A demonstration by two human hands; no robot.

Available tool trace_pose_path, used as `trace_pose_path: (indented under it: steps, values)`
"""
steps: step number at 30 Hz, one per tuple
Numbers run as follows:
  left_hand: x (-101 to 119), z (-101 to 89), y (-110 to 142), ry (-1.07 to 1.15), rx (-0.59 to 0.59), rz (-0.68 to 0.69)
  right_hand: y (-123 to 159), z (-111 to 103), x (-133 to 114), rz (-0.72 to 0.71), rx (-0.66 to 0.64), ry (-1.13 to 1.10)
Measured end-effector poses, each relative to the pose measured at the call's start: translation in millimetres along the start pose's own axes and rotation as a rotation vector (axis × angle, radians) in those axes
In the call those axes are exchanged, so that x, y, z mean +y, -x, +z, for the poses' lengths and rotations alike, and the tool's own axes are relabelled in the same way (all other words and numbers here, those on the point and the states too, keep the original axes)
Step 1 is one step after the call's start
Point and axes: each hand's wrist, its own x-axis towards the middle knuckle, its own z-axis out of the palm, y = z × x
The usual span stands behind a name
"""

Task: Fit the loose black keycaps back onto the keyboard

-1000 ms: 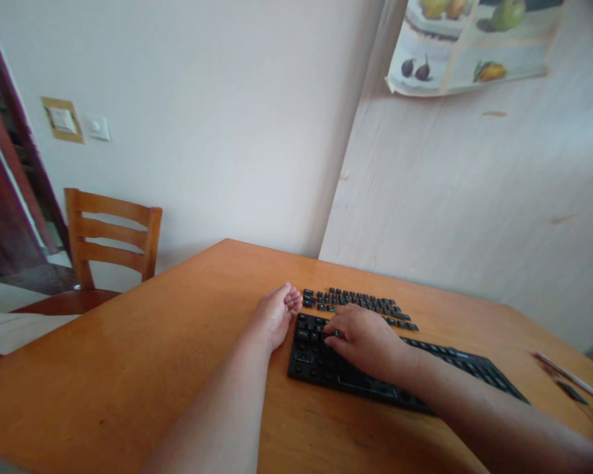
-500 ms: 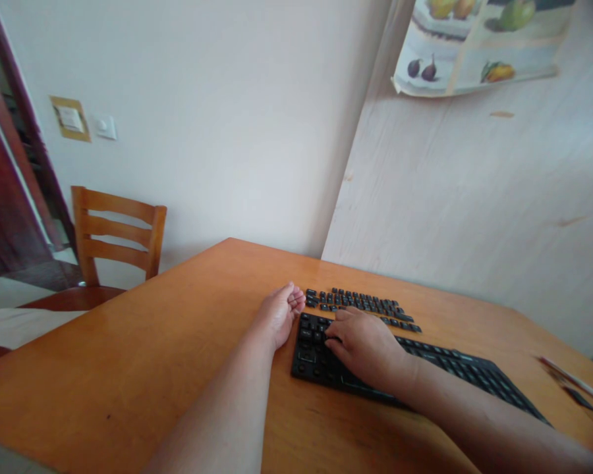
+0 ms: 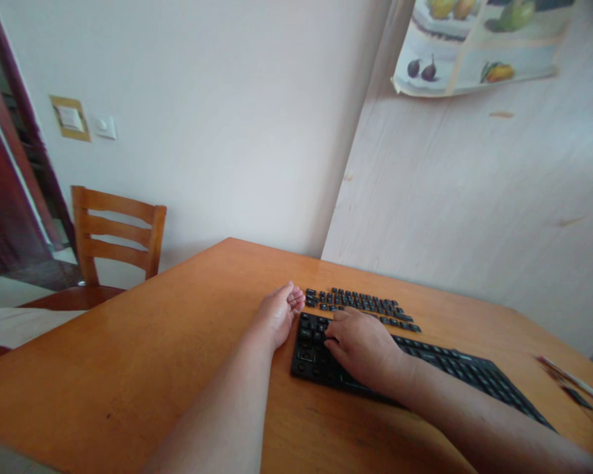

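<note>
A black keyboard (image 3: 464,365) lies at a slant on the wooden table, with bare switch spots showing near its left front corner. Over its left part rests my right hand (image 3: 368,345), thumb and fingers drawn together at a keycap (image 3: 319,336); the fingertips are partly hidden. My left hand (image 3: 279,315) stands on its edge just left of the keyboard, its fingers curled in together. What those fingers hold, if anything, is hidden. Behind the keyboard, loose black keycaps (image 3: 366,301) are laid out in rows, the leftmost close to my left fingertips.
On the table (image 3: 178,329) at the right lie a thin pale stick (image 3: 573,380) and a small dark flat piece (image 3: 578,397). A wooden chair (image 3: 118,230) stands beyond the left edge. The wall (image 3: 227,131) rises behind the table.
Both hands stay nearly in place. My right hand and the keyboard show only a very slight shift to the left.
</note>
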Motion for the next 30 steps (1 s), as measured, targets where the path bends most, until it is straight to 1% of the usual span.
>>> trace_pose_path:
  steps: [6,10,18,22,26,30]
  values:
    - [-0.5,-0.2,1.7,-0.028,-0.011,0.023,-4.8,-2.4,-3.5,-0.025,-0.031,0.051]
    - [-0.7,0.0,1.6,-0.025,-0.008,0.021,-5.5,-3.0,-6.6,-0.015,-0.047,0.077]
    - [-0.1,2.1,2.0,-0.025,0.024,0.016,5.0,1.3,-21.9,-0.025,-0.081,0.173]
    - [0.4,2.3,1.9,-0.032,0.031,0.01,8.8,2.5,-26.9,-0.002,-0.108,0.189]
    - [0.3,1.7,1.1,-0.036,0.029,0.009,10.2,7.8,-29.4,-0.01,-0.116,0.199]
    - [-0.1,1.0,0.2,-0.032,0.026,0.008,11.0,10.2,-28.7,0.004,-0.116,0.165]
